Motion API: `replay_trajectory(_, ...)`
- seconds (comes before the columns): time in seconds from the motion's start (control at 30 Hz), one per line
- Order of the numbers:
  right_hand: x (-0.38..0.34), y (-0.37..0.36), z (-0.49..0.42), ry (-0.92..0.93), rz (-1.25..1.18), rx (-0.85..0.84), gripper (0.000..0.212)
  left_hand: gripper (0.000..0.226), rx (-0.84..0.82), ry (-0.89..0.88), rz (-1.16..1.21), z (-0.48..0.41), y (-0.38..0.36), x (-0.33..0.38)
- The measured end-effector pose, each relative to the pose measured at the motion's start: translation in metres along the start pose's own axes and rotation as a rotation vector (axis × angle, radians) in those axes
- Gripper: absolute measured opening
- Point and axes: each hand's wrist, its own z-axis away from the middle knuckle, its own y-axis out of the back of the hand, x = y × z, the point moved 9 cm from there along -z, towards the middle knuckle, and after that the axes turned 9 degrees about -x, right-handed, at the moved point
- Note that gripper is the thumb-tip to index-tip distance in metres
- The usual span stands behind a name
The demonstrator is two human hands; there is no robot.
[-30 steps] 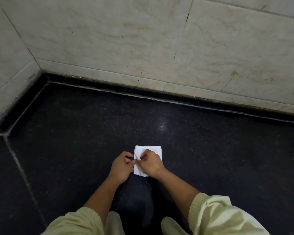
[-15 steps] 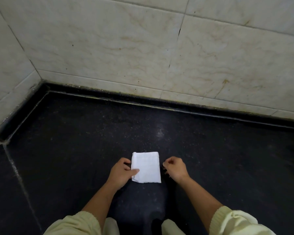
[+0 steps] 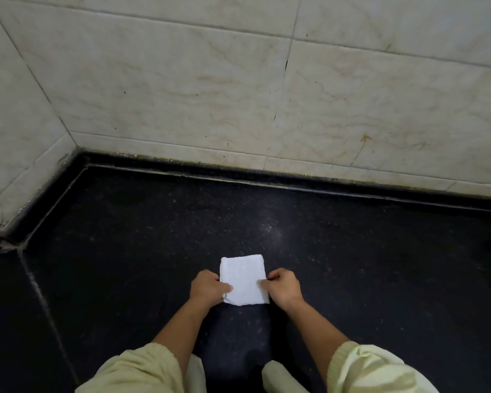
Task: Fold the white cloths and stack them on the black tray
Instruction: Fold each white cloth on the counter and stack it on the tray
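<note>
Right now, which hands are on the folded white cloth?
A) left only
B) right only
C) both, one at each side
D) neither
C: the left hand pinches the folded white cloth at its near left edge, and the right hand pinches its right edge.

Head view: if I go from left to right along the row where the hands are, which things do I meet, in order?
left hand → white cloth → right hand
</note>
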Motion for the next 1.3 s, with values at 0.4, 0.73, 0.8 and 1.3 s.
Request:
replay_trajectory(0.4, 0.014, -0.021, 0.015, -0.111, -0.640, -0.259, 0.026, 0.025, -0.322, 0.164, 0.651, 0.023, -0.025, -0.014)
replay_trajectory(0.73, 0.014, -0.004, 0.032, -0.017, -0.810, -0.226, 0.030, 0.044, -0.387, 0.001, 0.652, 0.030, -0.036, 0.016)
replay_trajectory(0.8, 0.017, 0.002, 0.036, -0.018, -0.815, -0.223, 0.028, 0.049, -0.418, -0.029, 0.604, 0.030, -0.039, 0.024)
replay_trajectory(1.3, 0.078, 0.135, 0.084, 0.053, -0.850, -0.105, 0.040, 0.048, -0.568, -0.164, 0.373, 0.066, -0.145, 0.113)
